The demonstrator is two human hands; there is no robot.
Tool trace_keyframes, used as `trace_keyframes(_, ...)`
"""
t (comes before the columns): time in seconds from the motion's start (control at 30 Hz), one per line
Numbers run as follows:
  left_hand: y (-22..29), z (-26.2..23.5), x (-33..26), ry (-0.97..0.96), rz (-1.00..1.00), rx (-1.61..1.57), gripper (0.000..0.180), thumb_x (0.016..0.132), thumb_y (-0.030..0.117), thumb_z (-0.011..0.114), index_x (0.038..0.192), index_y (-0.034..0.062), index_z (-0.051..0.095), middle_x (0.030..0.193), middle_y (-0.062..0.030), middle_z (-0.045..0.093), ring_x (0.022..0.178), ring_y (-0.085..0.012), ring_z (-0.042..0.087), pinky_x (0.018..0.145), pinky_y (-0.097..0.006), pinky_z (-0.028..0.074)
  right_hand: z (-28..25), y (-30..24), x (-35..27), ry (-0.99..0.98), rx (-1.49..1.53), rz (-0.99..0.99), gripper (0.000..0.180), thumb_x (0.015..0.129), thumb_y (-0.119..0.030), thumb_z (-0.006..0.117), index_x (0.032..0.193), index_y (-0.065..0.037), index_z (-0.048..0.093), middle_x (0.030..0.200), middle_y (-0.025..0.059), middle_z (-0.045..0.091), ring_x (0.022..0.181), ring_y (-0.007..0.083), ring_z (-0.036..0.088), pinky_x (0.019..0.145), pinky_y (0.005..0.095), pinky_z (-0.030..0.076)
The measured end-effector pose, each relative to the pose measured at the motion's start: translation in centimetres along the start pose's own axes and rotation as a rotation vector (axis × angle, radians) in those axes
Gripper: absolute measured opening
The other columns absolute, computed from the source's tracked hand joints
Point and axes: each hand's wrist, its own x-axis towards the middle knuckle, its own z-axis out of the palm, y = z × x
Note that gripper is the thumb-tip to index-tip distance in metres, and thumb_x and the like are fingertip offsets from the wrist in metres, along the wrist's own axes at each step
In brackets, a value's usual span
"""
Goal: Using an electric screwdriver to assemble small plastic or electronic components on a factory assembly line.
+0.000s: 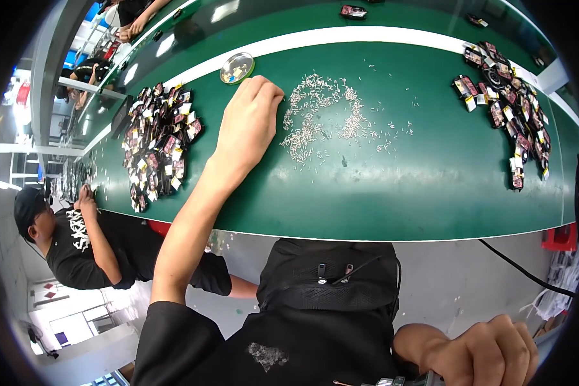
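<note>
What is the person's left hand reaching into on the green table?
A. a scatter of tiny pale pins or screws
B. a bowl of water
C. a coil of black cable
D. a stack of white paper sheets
A: the left hand rests on the green table with its fingertips at the edge of the scatter of tiny pale parts.

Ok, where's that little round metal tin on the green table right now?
In the head view, the round metal tin sits on the green table toward the far left, just beyond the left hand, between the pile of dark small parts and the scattered white pieces.
</note>
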Motion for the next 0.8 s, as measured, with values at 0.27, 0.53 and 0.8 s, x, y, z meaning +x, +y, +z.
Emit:
trace_keyframes(0.27, 5.8, -2.5, -1.8, -0.050, -0.319, -0.431, 0.006, 0.086, 0.002, 0.055, 0.082, -0.0016, 0.052, 0.077, -0.0127, 0.054, 0.065, -0.0229, 0.053, 0.063, -0.033, 0.044, -8.1, -0.4, 8.2, -0.775, -0.092, 0.289, 0.018, 0.093, -0.024, 0.055, 0.087, -0.009, 0.046, 0.053, -0.0009, 0.043, 0.044, 0.0100, 0.043, 0.047, 0.0251, 0.038)
trace_keyframes(0.53, 12.8, -4.2, -8.8, -0.076, -0.816, -1.381, 0.005, 0.088, 0.000, 0.054, 0.086, -0.0049, 0.053, 0.082, -0.0120, 0.055, 0.072, -0.0129, 0.053, 0.060, -0.024, 0.044, -10.2, 6.1, 10.0, -0.451, 0.011, 0.324, 0.025, 0.094, -0.028, 0.050, 0.084, -0.006, 0.051, 0.051, -0.0033, 0.036, 0.043, 0.0076, 0.034, 0.052, 0.0242, 0.032)
trace_keyframes(0.8, 13.7, -3.5, -10.3, 0.031, -0.776, -1.705, 0.019, 0.094, 0.014, 0.049, 0.084, -0.0028, 0.050, 0.078, -0.0143, 0.055, 0.066, -0.0151, 0.051, 0.058, -0.026, 0.042, -10.1, 7.8, 9.7, -0.671, -0.126, 0.343, 0.034, 0.098, -0.038, 0.036, 0.093, -0.012, 0.057, 0.050, -0.0044, 0.038, 0.042, 0.0083, 0.036, 0.052, 0.0262, 0.035)
